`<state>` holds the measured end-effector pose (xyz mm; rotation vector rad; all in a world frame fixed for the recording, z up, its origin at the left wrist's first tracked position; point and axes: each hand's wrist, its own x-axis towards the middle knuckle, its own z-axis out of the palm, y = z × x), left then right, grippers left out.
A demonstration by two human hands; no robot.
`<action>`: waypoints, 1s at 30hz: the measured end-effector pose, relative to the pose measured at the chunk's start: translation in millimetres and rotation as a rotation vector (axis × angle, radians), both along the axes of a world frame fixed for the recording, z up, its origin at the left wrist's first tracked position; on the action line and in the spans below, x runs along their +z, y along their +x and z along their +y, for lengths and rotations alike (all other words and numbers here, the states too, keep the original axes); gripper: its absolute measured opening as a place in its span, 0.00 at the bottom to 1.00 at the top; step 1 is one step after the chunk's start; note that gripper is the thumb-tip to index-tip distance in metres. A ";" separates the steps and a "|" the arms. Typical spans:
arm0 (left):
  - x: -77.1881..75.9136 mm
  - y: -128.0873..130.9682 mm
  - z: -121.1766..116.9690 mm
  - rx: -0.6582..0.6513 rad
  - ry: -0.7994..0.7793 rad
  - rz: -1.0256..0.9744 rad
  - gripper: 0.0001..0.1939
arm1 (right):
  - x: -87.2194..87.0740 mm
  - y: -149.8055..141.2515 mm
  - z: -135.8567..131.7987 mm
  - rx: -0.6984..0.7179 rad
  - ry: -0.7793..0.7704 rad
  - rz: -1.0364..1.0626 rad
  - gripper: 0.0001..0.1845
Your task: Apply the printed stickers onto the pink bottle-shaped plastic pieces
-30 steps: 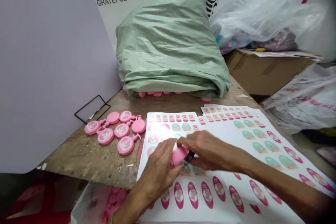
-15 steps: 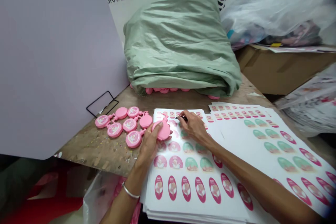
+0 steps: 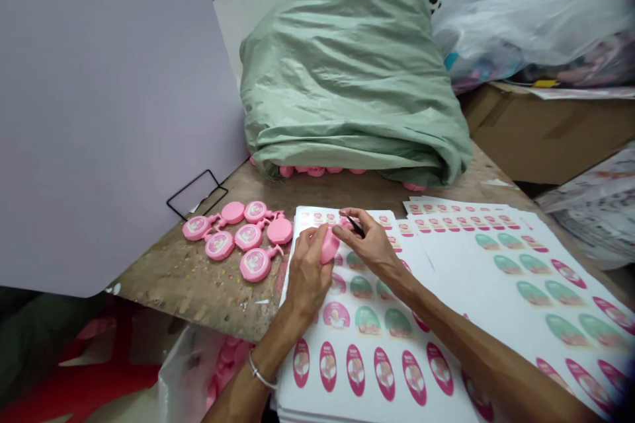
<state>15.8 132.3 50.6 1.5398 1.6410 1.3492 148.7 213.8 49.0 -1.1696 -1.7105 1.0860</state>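
My left hand (image 3: pixel 308 271) is shut on a small pink plastic bottle (image 3: pixel 330 244), held just above the sticker sheets. My right hand (image 3: pixel 370 248) pinches a thin black pointed tool (image 3: pixel 355 226), its tip close to the top row of stickers and the bottle. A stack of sticker sheets (image 3: pixel 367 396) with pink and green labels lies under both hands. Several pink bottles with round labels (image 3: pixel 249 236) lie on the wooden tabletop (image 3: pixel 198 294) left of my left hand.
A further stack of sticker sheets (image 3: pixel 496 264) lies to the right. Behind stands a bulging green bag (image 3: pixel 352 86) with pink items under its edge. A lilac board (image 3: pixel 109 112) stands at left, a cardboard box (image 3: pixel 540 139) at back right.
My left hand has lifted the pink bottle off the sheet and brought it over towards my right hand. The view has shifted slightly to the right.
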 end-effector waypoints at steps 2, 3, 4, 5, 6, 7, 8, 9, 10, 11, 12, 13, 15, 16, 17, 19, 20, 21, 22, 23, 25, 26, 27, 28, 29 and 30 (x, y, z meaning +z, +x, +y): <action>3.8 2.8 -1.4 -0.021 0.004 -0.004 0.29 | 11.9 -1.4 -0.9 0.043 -0.053 0.097 0.22; 6.5 2.4 -1.9 -0.036 -0.047 -0.106 0.31 | 17.0 -1.3 -1.1 0.061 -0.058 0.123 0.21; 9.8 0.9 -2.2 -0.069 -0.123 -0.259 0.32 | 21.3 -0.7 -1.0 0.081 -0.065 0.146 0.20; 13.4 -1.5 -2.4 -0.118 -0.215 -0.442 0.32 | 24.8 0.1 -0.5 0.114 -0.076 0.166 0.20; 17.1 -4.5 -2.3 -0.176 -0.311 -0.625 0.31 | 27.3 0.9 0.4 0.161 -0.090 0.183 0.20; 20.6 -7.7 -2.1 -0.236 -0.395 -0.786 0.28 | 28.8 1.5 1.7 0.223 -0.100 0.190 0.19; 23.4 -10.8 -1.5 -0.283 -0.454 -0.910 0.25 | 29.3 1.7 3.6 0.286 -0.101 0.187 0.19; 25.3 -13.7 -0.7 -0.304 -0.482 -0.992 0.23 | 28.6 1.8 5.8 0.337 -0.090 0.169 0.19; 26.3 -16.3 0.5 -0.295 -0.482 -1.040 0.21 | 26.8 1.9 8.3 0.362 -0.065 0.130 0.20; 26.1 -18.6 2.0 -0.258 -0.457 -1.071 0.19 | 23.9 2.1 10.9 0.346 -0.019 0.059 0.21; 25.0 -20.9 3.6 -0.206 -0.422 -1.092 0.17 | 19.8 2.8 13.2 0.292 0.035 -0.036 0.22; 23.1 -23.2 5.4 -0.147 -0.387 -1.106 0.16 | 14.9 4.0 15.0 0.213 0.089 -0.139 0.21; 18.0 -27.4 8.8 -0.050 -0.342 -1.123 0.15 | 3.5 7.7 16.1 0.053 0.173 -0.327 0.18; 15.3 -29.0 10.3 -0.022 -0.338 -1.130 0.15 | -2.4 9.6 15.4 -0.004 0.199 -0.395 0.16; 12.8 -30.1 11.5 -0.007 -0.347 -1.138 0.15 | -8.1 11.3 13.9 -0.038 0.217 -0.440 0.13; 9.2 -30.1 13.4 -0.005 -0.368 -1.144 0.16 | -17.8 13.1 9.7 -0.069 0.260 -0.503 0.10; 8.2 -29.2 14.3 -0.010 -0.371 -1.134 0.18 | -21.7 13.1 7.6 -0.078 0.292 -0.532 0.09; 7.5 -27.8 15.4 -0.012 -0.368 -1.113 0.19 | -25.0 12.6 5.8 -0.083 0.325 -0.556 0.08; 6.8 -26.2 16.6 -0.013 -0.356 -1.082 0.21 | -27.7 11.9 4.4 -0.087 0.357 -0.576 0.08; 5.8 -24.6 18.0 -0.011 -0.339 -1.043 0.22 | -29.9 11.2 3.4 -0.093 0.386 -0.593 0.08; 1.8 -22.2 21.1 -0.005 -0.318 -0.968 0.24 | -33.0 10.3 2.5 -0.109 0.431 -0.622 0.08; -1.2 -21.5 22.7 -0.002 -0.318 -0.936 0.25 | -34.1 10.3 2.3 -0.116 0.449 -0.635 0.08; -4.7 -21.2 24.2 0.003 -0.320 -0.910 0.26 | -34.9 10.5 2.2 -0.120 0.464 -0.647 0.08; -8.2 -21.2 25.4 0.009 -0.322 -0.889 0.26 | -35.6 10.8 2.1 -0.120 0.477 -0.657 0.07; -11.4 -21.3 26.4 0.016 -0.326 -0.875 0.25 | -36.1 11.2 2.1 -0.118 0.487 -0.665 0.07; -14.1 -21.6 27.0 0.021 -0.330 -0.864 0.25 | -36.5 11.6 2.1 -0.116 0.494 -0.671 0.07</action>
